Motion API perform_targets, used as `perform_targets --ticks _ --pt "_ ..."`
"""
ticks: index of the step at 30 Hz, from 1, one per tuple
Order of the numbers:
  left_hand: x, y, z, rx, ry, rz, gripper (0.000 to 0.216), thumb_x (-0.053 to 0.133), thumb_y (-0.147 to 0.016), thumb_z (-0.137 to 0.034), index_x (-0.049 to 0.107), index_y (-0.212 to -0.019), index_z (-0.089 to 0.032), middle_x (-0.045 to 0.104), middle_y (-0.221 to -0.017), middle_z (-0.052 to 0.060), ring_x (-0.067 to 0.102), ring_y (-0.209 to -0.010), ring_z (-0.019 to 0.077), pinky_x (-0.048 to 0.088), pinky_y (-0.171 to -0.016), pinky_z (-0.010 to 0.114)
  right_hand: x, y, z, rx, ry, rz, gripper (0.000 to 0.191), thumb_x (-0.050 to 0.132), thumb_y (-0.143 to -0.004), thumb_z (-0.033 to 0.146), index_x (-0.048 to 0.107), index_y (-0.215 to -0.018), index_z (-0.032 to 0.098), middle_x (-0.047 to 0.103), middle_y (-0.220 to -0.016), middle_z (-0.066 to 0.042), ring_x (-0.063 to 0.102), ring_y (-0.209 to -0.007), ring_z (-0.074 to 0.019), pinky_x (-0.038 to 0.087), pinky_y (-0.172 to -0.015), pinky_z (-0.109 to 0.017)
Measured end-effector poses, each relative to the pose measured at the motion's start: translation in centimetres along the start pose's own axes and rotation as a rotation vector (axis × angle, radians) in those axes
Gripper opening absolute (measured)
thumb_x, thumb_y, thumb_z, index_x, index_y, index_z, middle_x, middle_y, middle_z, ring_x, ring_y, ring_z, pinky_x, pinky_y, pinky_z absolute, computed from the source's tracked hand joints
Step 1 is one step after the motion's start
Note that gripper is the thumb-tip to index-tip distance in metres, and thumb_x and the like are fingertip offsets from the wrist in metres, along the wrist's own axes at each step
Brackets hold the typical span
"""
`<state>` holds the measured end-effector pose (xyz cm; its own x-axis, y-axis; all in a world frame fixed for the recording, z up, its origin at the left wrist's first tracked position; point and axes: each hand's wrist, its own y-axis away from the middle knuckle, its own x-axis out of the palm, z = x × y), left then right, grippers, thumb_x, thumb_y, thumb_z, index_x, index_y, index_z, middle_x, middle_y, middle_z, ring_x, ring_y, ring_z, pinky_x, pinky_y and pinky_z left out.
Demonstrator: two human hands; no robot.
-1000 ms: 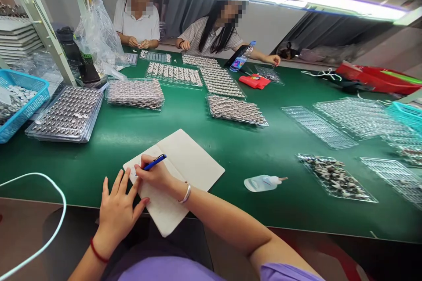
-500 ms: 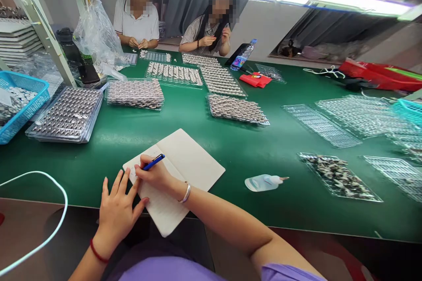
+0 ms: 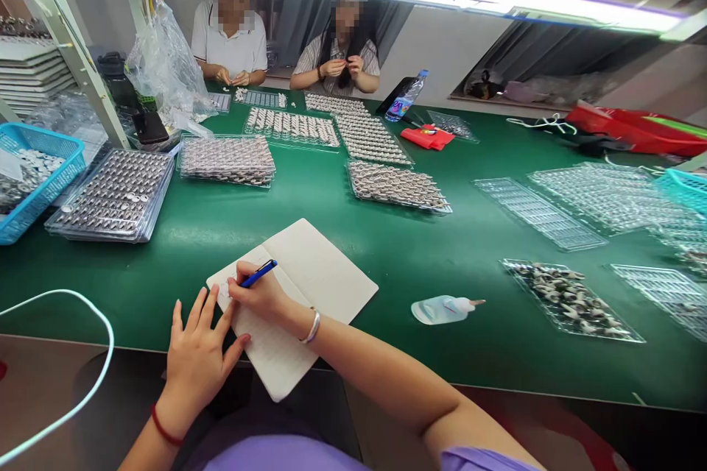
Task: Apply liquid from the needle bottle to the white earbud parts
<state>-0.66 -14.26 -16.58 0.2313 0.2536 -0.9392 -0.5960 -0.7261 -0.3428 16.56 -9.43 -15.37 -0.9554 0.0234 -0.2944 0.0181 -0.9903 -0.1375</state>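
Note:
An open notebook (image 3: 325, 272) lies aslant at the front edge of the green table, one corner jutting past the edge. My right hand (image 3: 262, 298) grips a blue pen (image 3: 258, 274), with its tip down at the left page near the far left corner; the fingers partly hide the tip. Small faint marks show on the paper there. Spread flat, my left hand (image 3: 202, 349) rests at the notebook's left edge with fingertips on the table and page. To the right of the notebook lies a squeeze bottle (image 3: 442, 310) of clear liquid on its side.
Trays of small parts (image 3: 395, 185) stand across the table's middle and far side. A blue basket (image 3: 41, 184) sits at left, a tray of dark pieces (image 3: 571, 302) at right. A white cable (image 3: 104, 324) loops at front left. Two people sit opposite, handling small things.
The person opposite on the right has turned to face forward and brought both hands together. My hands and the pen hold nearly the same place; the whole view has shifted slightly.

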Motion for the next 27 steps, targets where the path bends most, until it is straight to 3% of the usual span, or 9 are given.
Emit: perform_targets --ticks 13,27 --pt "0.1 0.0 0.0 0.009 -0.038 -0.008 0.056 0.045 -0.094 -0.052 0.048 -0.143 -0.025 0.043 -0.15 0.016 0.044 -0.134 0.0365 0.024 -0.109 0.063 0.1 0.1 0.0 0.008 -0.012 -0.004 0.028 0.052 -0.075 0.031 0.032 -0.057 0.023 0.034 -0.053 0.007 0.032 -0.051 -0.0102 0.024 -0.05 -0.026" --pt "0.5 0.1 0.6 0.051 -0.113 -0.076 0.053 0.047 -0.094 -0.051 0.052 -0.14 -0.025 0.047 -0.147 0.017 0.047 -0.132 0.0354 0.028 -0.106 0.062 0.0 -0.9 -0.3 -0.005 -0.041 -0.116 0.029 0.057 -0.076 0.032 0.036 -0.058 0.022 0.04 -0.054 0.006 0.038 -0.054 -0.0112 0.031 -0.053 -0.025"
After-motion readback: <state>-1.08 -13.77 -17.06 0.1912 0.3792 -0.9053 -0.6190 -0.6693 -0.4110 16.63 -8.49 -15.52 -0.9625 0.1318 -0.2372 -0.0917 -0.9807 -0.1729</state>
